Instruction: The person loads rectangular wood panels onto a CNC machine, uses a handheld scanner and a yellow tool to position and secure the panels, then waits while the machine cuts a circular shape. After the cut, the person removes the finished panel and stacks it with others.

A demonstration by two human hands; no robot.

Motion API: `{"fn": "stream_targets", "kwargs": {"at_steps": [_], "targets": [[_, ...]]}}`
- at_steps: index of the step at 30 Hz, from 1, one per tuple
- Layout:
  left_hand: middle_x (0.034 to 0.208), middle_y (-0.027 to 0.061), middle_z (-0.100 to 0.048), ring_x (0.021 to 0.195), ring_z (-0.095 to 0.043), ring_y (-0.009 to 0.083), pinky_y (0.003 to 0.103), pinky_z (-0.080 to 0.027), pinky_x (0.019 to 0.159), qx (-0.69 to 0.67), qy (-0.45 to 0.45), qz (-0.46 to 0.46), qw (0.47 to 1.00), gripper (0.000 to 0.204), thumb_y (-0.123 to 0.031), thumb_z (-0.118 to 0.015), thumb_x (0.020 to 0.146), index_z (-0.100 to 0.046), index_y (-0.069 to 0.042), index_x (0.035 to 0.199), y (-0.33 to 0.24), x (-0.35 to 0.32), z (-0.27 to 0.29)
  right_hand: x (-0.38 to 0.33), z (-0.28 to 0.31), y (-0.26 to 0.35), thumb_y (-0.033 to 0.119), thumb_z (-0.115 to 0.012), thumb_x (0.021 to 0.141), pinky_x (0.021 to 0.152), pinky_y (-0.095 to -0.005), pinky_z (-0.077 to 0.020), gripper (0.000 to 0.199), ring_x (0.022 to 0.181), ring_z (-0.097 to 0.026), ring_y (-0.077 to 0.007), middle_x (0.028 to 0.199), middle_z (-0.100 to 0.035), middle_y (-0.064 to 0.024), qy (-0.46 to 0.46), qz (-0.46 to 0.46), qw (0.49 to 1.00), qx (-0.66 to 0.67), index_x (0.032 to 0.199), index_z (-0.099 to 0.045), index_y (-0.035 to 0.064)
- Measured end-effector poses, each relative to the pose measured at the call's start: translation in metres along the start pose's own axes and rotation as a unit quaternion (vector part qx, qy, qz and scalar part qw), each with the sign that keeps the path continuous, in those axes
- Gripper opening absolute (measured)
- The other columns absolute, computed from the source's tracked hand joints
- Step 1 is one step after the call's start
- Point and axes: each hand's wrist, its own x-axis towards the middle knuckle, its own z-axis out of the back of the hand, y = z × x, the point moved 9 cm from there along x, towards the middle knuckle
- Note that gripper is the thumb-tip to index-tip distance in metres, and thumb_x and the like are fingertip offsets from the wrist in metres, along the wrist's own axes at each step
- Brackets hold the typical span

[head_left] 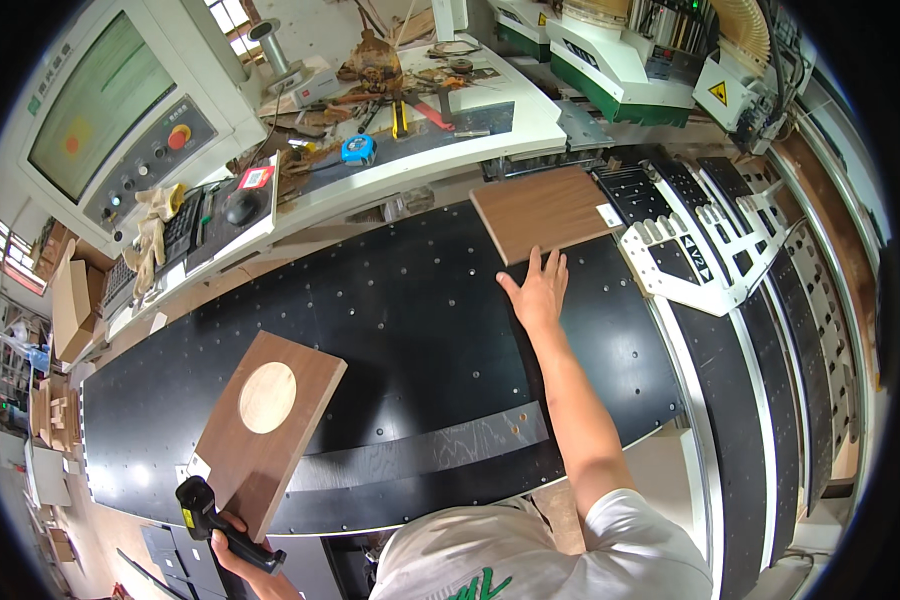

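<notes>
My left hand point(232, 548) is closed around the handle of a black barcode scanner point(202, 503). Just beyond the scanner is a brown wood-grain panel point(232, 415) with a pale round area point(268, 398) and a small white label point(198, 466). Its near end reaches my left fingers, but whether they also grip it I cannot tell. My right arm stretches forward, and my right hand point(540, 293) lies with fingers spread, fingertips at the near edge of a second brown panel point(540, 215). That panel lies flat by the machine and carries a white label point(608, 215) at its right corner.
The black dotted table point(410, 330) runs beneath both panels. A white slotted machine bracket point(685, 265) and rails border its right. Behind stands a bench point(490, 150) with tools and a blue tape measure point(358, 150). A control console point(130, 110) with a red knob stands at far left.
</notes>
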Motion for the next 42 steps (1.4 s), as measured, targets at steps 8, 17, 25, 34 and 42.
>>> {"fn": "stream_targets", "kwargs": {"at_steps": [8, 17, 25, 34, 42], "targets": [[0.073, 0.0032, -0.048, 0.034, -0.046, 0.0157, 0.024, -0.040, 0.029, 0.034, -0.051, -0.033, 0.998, 0.048, -0.052, -0.060, 0.097, -0.052, -0.005, 0.087, -0.012, -0.013, 0.002, 0.073, -0.016, -0.053, 0.052, -0.072, 0.096, 0.124, -0.0582, -0.0305, 0.081, 0.151, -0.034, -0.0550, 0.155, -0.038, -0.0448, -0.021, -0.057, 0.997, -0.047, 0.154, -0.050, -0.0013], [0.071, 0.0027, -0.049, 0.039, -0.046, 0.0132, 0.024, -0.038, 0.033, 0.028, -0.048, -0.018, 0.998, 0.045, -0.049, -0.057, 0.100, -0.053, -0.005, 0.089, -0.012, -0.005, 0.002, 0.081, -0.001, -0.072, 0.054, -0.073, 0.095, 0.122, -0.0553, -0.0343, 0.079, 0.147, -0.040, -0.0536, 0.148, -0.049, -0.0425, -0.075, -0.025, 0.997, -0.003, 0.144, -0.057, -0.0062], [0.082, 0.0008, -0.061, 0.064, -0.059, 0.0110, 0.026, -0.045, 0.052, -0.009, -0.222, 0.020, 0.975, 0.035, -0.046, -0.061, 0.097, -0.061, -0.012, 0.091, -0.023, -0.023, 0.084, 0.070, 0.033, -0.056, 0.028, -0.079, 0.088, 0.098, -0.0541, -0.0507, 0.038, 0.105, -0.065, -0.0469, 0.107, -0.071, -0.0272, -0.152, 0.149, 0.977, 0.019, 0.109, -0.073, -0.0031], [0.083, 0.0048, -0.066, 0.075, -0.061, 0.0146, 0.028, -0.049, 0.069, -0.030, -0.373, -0.138, 0.917, 0.022, -0.028, -0.068, 0.093, -0.067, -0.006, 0.096, -0.091, -0.104, 0.189, 0.107, -0.025, -0.110, 0.056, -0.062, 0.103, 0.111, -0.0484, -0.0478, 0.074, 0.128, -0.061, -0.0446, 0.138, -0.065, -0.0283, -0.085, 0.045, 0.984, -0.152, 0.142, -0.059, -0.0073], [0.079, 0.0011, -0.062, 0.073, -0.057, 0.0105, 0.026, -0.044, 0.068, 0.024, -0.553, -0.203, 0.808, 0.028, -0.033, -0.068, 0.096, -0.066, -0.008, 0.085, -0.141, -0.220, 0.298, 0.076, 0.017, -0.083, 0.049, -0.084, 0.085, 0.094, -0.0583, -0.0557, 0.064, 0.101, -0.070, -0.0517, 0.109, -0.073, -0.0313, -0.205, 0.160, 0.965, 0.047, 0.115, -0.070, -0.0060]]}}
